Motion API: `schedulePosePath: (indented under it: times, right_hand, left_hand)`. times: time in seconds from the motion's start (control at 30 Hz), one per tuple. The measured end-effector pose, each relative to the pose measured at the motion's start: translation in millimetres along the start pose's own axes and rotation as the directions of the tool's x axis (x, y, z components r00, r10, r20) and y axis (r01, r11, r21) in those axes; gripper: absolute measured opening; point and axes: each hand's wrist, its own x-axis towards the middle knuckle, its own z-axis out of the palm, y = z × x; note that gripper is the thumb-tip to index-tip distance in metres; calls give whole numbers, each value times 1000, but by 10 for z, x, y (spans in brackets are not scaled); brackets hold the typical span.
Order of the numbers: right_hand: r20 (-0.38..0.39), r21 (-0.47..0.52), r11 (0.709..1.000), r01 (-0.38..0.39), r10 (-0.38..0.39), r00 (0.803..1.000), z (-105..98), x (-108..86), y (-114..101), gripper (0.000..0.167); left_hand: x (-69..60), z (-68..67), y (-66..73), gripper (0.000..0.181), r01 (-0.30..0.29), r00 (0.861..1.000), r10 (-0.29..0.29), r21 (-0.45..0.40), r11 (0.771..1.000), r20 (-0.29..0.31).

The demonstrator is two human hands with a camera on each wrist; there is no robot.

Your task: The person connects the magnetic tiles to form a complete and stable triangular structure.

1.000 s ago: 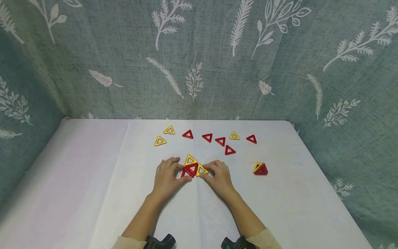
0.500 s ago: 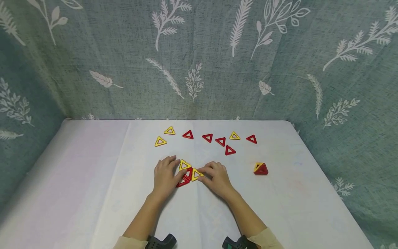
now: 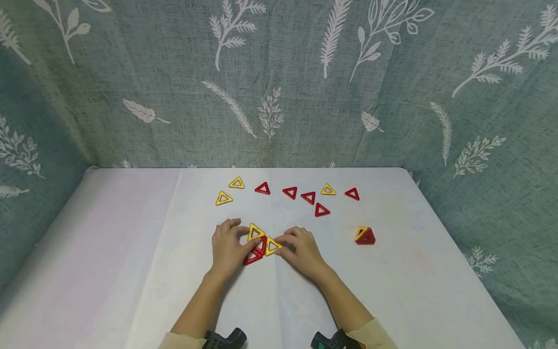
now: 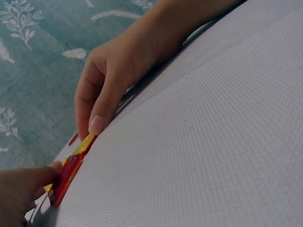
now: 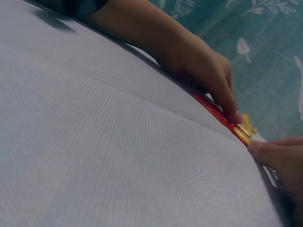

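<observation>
Four-piece talk aside, several open-centred triangle tiles lie joined edge to edge between the hands: an upper yellow tile (image 3: pixel 255 232), a middle red tile (image 3: pixel 263 245), a lower red tile (image 3: pixel 253 258) and a right yellow tile (image 3: pixel 272 246). My left hand (image 3: pixel 227 248) grips the joined group from the left, its thumb across the middle red tile and partly hiding it. From the other side, my right hand (image 3: pixel 302 248) pinches the outer corner of the right yellow tile between thumb and fingers. In the left wrist view the red tile (image 4: pixel 66 178) is slightly tilted.
Loose yellow tiles (image 3: pixel 224 198) and red tiles (image 3: pixel 322 210) lie scattered toward the table's back edge. A small red and yellow pyramid (image 3: pixel 365 236) stands to the right. Leaf-patterned green cloth (image 3: pixel 279 121) hangs behind the white table (image 3: pixel 109 271).
The joined tiles have shifted left and toward the person, turning slightly. My left thumb has moved onto the middle red tile; my right hand still pinches the yellow one.
</observation>
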Motion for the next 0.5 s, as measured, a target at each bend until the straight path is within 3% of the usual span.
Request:
schedulePosePath:
  times: [0.13, 0.3, 0.5]
  right_hand:
    - [-14, 37, 999, -16, 16, 1000, -3, 1, 7, 20]
    - [-49, 73, 996, -47, 50, 998, -9, 8, -4, 17]
    - [-18, -18, 993, -118, 118, 993, 12, 6, -75, 41]
  left_hand:
    - [4, -21, -12, 32, -10, 1000, 9, 2, 1000, 22]
    - [40, -80, -71, 26, -38, 994, 41, -30, 999, 104]
    - [54, -113, -128, 22, -69, 987, 72, -26, 997, 143]
